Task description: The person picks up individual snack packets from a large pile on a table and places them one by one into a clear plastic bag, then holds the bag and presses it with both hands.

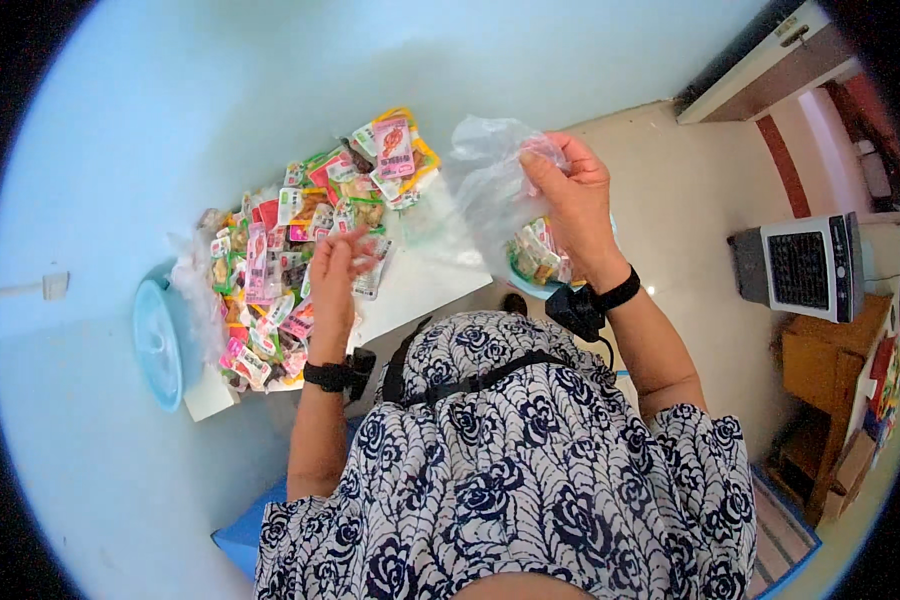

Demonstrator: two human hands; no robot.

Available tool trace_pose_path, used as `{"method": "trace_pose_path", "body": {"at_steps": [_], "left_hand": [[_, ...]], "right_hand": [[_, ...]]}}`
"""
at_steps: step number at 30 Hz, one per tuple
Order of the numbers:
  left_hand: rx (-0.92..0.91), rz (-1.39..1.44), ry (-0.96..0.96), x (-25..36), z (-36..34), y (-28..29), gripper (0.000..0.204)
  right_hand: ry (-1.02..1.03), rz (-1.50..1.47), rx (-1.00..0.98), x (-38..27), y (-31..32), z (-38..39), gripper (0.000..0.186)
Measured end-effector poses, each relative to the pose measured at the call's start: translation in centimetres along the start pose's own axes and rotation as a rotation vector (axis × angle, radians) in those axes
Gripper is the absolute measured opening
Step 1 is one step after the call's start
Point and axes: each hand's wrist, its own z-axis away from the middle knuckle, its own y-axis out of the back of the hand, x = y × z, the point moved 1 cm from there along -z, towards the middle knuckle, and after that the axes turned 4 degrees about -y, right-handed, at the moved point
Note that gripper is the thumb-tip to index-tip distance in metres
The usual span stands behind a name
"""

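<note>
My right hand point(582, 200) is raised at the right of the white table, its thumb and fingers pinched on the upper part of a thin clear plastic bag point(482, 170). The bag hangs crumpled to the left of that hand. My left hand point(338, 262) is over the near right side of a large heap of small snack packets point(260, 270). Its fingers are partly spread, slightly blurred, and I see nothing between them. More packets point(536, 250) lie in a light blue basin point(542, 291) below my right hand, partly covered by the bag and the hand.
The white table point(420, 290) stands against a pale blue wall. Another light blue basin point(156, 345) leans at its left end. On the floor to the right are an air cooler point(798, 265) and a wooden cabinet point(820, 365). A door point(760, 65) is at the far right.
</note>
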Motion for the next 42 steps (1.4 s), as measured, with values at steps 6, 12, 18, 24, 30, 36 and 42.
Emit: {"method": "trace_pose_path", "body": {"at_steps": [6,12,18,24,30,36,42], "left_hand": [[-0.303,-0.450,-0.604,11.0,0.2,-7.8,0.073],[-0.574,-0.271,-0.339,12.4,-1.9,-9.5,0.054],[-0.419,0.051,-0.230,12.0,-1.9,-7.1,0.028],[-0.351,0.214,-0.174,11.9,-1.7,-6.8,0.019],[-0.195,0.264,-0.195,10.7,-3.7,-5.1,0.016],[-0.349,0.184,0.099,5.4,-6.7,-1.8,0.061],[-0.549,0.465,0.290,2.9,-0.5,-1.0,0.090]], "right_hand": [[0.225,0.322,-0.190,0.3,-2.1,1.0,0.015],[0.152,0.363,-0.385,-0.6,-3.1,1.2,0.019],[-0.178,0.109,-0.368,0.2,-1.5,0.8,0.033],[-0.090,0.172,-0.393,0.7,-2.0,0.8,0.029],[-0.201,-0.077,-0.658,1.2,-0.4,0.3,0.036],[-0.382,-0.395,-0.282,2.3,-1.4,-0.3,0.040],[-0.336,-0.430,-0.090,5.1,0.2,-1.2,0.041]]}}
